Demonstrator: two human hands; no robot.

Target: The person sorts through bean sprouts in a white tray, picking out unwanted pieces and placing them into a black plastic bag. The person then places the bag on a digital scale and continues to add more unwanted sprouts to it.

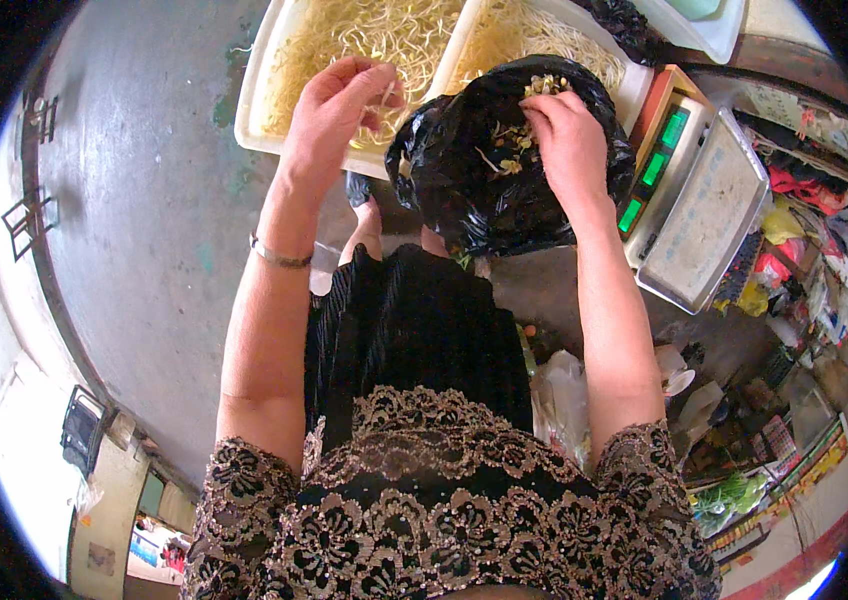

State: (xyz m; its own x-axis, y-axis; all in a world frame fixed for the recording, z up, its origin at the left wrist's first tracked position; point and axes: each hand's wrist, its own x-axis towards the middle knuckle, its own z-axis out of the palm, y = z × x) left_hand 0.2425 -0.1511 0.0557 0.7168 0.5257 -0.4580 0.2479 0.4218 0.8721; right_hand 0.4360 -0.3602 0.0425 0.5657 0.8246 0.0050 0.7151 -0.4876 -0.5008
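My left hand point(349, 97) is above a white plastic tub point(250, 112) of long pale bean sprouts point(386, 30). A thin whitish sprout point(389, 94) appears pinched between its thumb and fingers. A black plastic bag point(461, 180) lies wide open to the right of that hand, overlapping the tubs' near edge. Inside it are scattered sprout scraps point(510, 146). My right hand point(574, 150) reaches over the bag with its fingers bent together, touching or close to a clump of bean heads and hulls point(546, 84). Whether it grips any is hidden.
Right of the bag stands a digital scale point(701, 202) with a metal pan and lit green displays. A second white tub point(458, 45) holds more sprouts. Piled bags and clutter point(791, 240) fill the right side. Grey floor point(146, 187) stretches to the left.
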